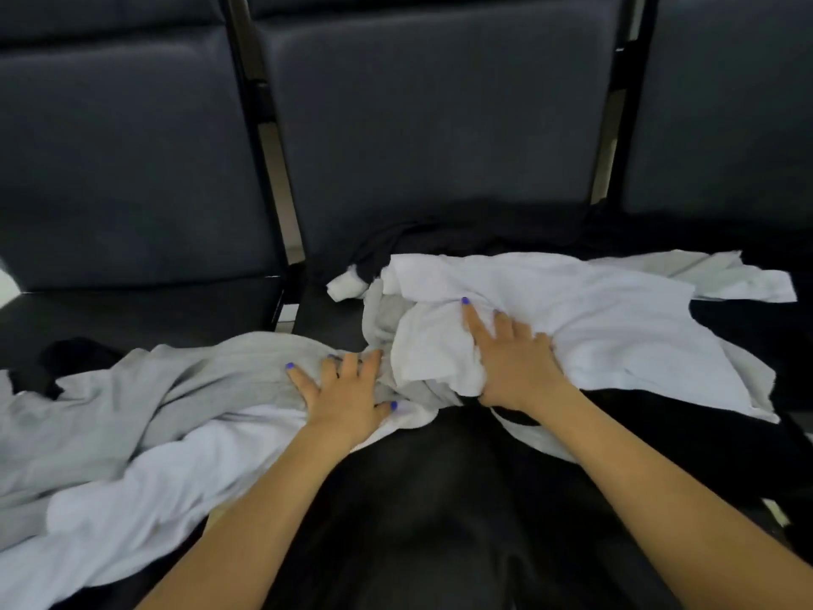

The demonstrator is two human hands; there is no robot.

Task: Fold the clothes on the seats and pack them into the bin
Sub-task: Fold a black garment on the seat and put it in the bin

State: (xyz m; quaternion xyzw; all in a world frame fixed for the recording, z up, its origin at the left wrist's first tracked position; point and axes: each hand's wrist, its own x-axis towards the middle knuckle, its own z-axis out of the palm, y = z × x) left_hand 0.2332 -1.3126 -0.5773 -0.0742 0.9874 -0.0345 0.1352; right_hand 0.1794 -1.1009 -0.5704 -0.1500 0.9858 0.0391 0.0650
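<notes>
While both bare arms reach forward over the dark seats (145, 328), the right hand (514, 358) lies on a white garment (616, 328) spread across the middle seat, its index finger straight and pointing away, the other fingers bent into a bunched fold of the cloth just under the palm; it appears to grip that fold. The left hand (347, 389) rests on a pale grey garment (154, 389) that runs off to the left, fingers spread and slightly bent, thumb touching a second white cloth (145, 504) lying nearer the viewer; whether it pinches any fabric cannot be told. The two hands are near each other, with a rumpled grey-and-white tangle between them. Black clothing (484, 233) lies behind the white garment against the seat back, and more dark fabric shows at the right edge and far left. Black frame posts (264, 138) separate the padded seat backs.
</notes>
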